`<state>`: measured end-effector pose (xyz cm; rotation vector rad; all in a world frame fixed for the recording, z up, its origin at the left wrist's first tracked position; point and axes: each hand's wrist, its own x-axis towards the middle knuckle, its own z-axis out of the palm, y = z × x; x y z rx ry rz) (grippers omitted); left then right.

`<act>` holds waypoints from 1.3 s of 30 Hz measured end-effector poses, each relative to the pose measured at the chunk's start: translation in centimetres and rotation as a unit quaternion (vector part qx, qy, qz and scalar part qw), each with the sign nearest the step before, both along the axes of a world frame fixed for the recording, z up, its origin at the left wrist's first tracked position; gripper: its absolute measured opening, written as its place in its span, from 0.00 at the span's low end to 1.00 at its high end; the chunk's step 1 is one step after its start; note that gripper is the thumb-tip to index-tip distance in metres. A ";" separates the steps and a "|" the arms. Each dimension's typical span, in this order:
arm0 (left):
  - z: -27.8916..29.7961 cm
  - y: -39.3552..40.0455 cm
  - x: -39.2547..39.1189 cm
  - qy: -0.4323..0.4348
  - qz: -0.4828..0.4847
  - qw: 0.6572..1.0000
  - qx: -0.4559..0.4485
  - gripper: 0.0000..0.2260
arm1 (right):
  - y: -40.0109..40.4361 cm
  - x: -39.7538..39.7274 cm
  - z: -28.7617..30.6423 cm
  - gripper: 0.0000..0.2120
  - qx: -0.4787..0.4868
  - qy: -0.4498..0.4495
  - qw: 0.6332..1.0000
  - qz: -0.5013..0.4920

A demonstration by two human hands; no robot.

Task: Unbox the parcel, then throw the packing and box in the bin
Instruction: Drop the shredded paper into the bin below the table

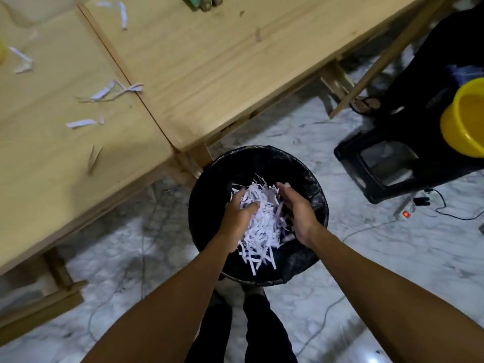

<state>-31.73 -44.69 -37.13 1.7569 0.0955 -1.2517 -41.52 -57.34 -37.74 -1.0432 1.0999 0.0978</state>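
Note:
A black round bin (322, 205) stands on the marble floor just below the table corner. Over its mouth I hold a bundle of white shredded paper packing (262, 218) between both hands, and strips hang down into the bin. My left hand (237, 216) grips the bundle from the left, its thumb on top and its fingers curled under. My right hand (301, 213) presses against the right side with fairly straight fingers. No box is in view.
Two pale wooden tables (209, 61) fill the upper left, with a few loose paper strips (104, 93) lying on them. A black stool (387, 166) and a yellow bowl (466, 119) stand at the right. A power strip (406, 213) and cables lie on the floor.

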 end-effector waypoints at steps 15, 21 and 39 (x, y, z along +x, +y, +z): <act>12.6 5.0 1.6 -0.089 -0.041 0.995 -0.016 0.21 | 4.0 -1.2 12.6 0.22 -0.135 -0.028 0.989 0.060; 19.7 10.6 4.5 -0.215 -0.037 0.974 -0.053 0.15 | 7.6 2.3 18.2 0.23 -0.215 -0.070 0.963 0.145; 17.4 22.3 20.6 -0.492 -0.053 0.855 0.155 0.29 | 10.1 21.0 20.7 0.26 -0.486 -0.107 0.810 0.311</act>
